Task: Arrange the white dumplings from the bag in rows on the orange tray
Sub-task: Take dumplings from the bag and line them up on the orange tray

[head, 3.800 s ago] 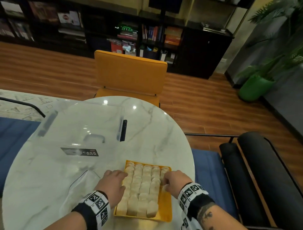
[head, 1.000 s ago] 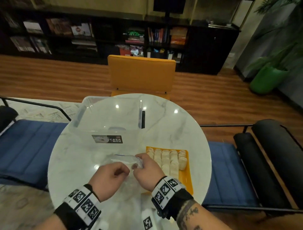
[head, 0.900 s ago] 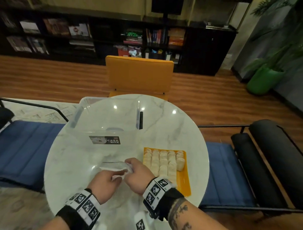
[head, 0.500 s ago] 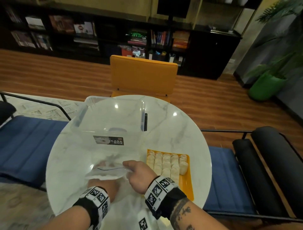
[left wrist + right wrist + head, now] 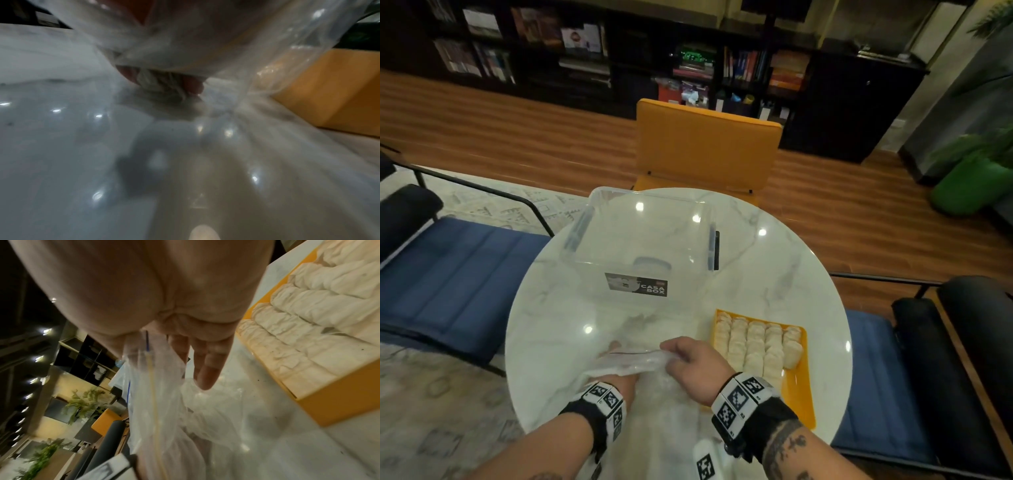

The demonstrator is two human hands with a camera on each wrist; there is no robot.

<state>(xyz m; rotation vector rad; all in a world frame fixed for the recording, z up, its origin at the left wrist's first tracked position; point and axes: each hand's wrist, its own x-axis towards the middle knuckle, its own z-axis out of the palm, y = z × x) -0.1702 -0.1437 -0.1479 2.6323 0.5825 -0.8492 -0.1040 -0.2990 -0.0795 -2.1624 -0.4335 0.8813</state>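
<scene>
Head view, looking down at a round white marble surface [image 5: 774, 267]: both hands work a clear plastic bag [image 5: 633, 363] at the near edge. The right hand [image 5: 697, 366] pinches the bag's rim between thumb and forefinger and lifts the mouth open; the right wrist view shows the other fingers [image 5: 205, 368] hanging loose beside the film. The left hand [image 5: 619, 380] reaches inside the bag, veiled by plastic. In the blurred left wrist view its fingertips [image 5: 193, 85] close round a pale, pleated lump, most likely one white dumpling [image 5: 162, 86] (the haze of the film prevents certainty). Just to the right of the bag sits the orange tray [image 5: 801, 394], already holding five rows of dumplings [image 5: 755, 346] packed side by side; the rightmost row looks shorter, with bare orange at the tray's near right. A clear storage box [image 5: 643, 246] stands behind the bag, and an orange chair [image 5: 707, 150] beyond the surface. The step in hand appears to be fetching another dumpling from the bag. The next move would call for drawing the left hand out without snagging the film, then carrying the piece across the right arm to the open space and setting it snug against its neighbours.
</scene>
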